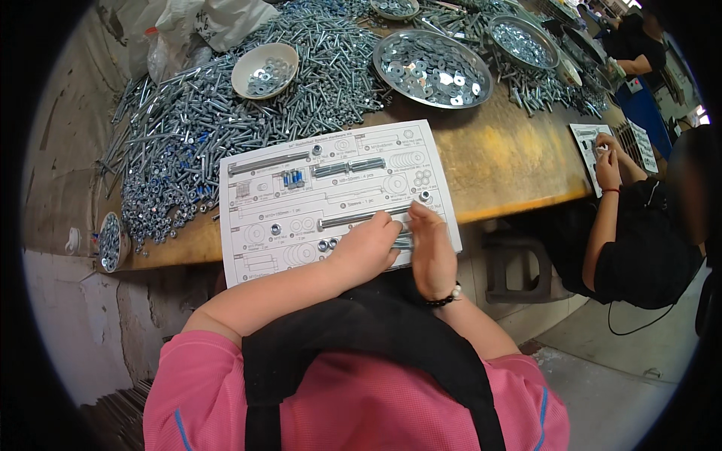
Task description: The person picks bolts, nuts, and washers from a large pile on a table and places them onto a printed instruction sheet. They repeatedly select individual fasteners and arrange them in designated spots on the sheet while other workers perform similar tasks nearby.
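Note:
A printed parts sheet [301,203] with outline drawings lies at the table's front edge, with metal parts set on it. My left hand [365,246] rests over its lower part, fingers curled; what they hold, if anything, is hidden. My right hand [434,255] stands on edge facing it, fingers stretched out. Silver bolts [404,240] show partly between the two hands. Just above lies a long bolt [353,219], with a nut [425,196] near my right fingertips. Farther up the sheet are another long bolt [269,162], several shorter bolts [348,167] and blue-patched screws [292,179].
A large heap of bolts [316,75] covers the table's far left. Washers fill a cream bowl [269,89] and a wide steel dish [380,75]. Another bowl [111,252] hangs near the left edge. At right, a co-worker's hands [608,158] work over another sheet [583,150].

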The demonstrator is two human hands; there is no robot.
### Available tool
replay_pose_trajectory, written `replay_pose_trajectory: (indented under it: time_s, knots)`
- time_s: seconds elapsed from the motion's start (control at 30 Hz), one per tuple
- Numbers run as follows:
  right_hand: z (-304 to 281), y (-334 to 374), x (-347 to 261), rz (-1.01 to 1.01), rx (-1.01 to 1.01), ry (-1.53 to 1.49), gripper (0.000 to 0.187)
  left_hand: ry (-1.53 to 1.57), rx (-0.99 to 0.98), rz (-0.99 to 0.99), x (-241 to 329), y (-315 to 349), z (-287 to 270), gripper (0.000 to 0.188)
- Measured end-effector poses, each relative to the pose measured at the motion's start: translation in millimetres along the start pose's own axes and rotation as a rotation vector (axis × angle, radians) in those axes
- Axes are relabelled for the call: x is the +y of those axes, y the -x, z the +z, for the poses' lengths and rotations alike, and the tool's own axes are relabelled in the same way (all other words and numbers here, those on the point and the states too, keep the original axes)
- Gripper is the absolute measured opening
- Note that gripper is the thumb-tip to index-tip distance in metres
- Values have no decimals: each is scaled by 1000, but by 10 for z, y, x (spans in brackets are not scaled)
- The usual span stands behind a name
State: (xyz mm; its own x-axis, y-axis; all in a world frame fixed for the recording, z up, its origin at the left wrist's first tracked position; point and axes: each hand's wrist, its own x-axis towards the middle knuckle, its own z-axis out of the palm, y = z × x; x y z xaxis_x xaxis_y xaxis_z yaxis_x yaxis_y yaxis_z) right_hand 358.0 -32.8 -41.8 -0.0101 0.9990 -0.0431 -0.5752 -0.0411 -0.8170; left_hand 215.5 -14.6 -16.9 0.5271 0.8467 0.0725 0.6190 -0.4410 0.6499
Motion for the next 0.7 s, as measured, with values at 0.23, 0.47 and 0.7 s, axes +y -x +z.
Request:
replay_pose_trajectory:
  time_s: [0.23,0.47,0.7]
  knots:
    - [11,-40,-38,-25,84,-13,63,-26,24,9,-45,-27,58,25]
    - [-53,-77,-156,-90,131,-75,60,-73,-53,-55,-47,-43,35,34]
    - [-177,-209,-334,-230,178,93,48,-40,-62,-42,-46,-60,-25,34]
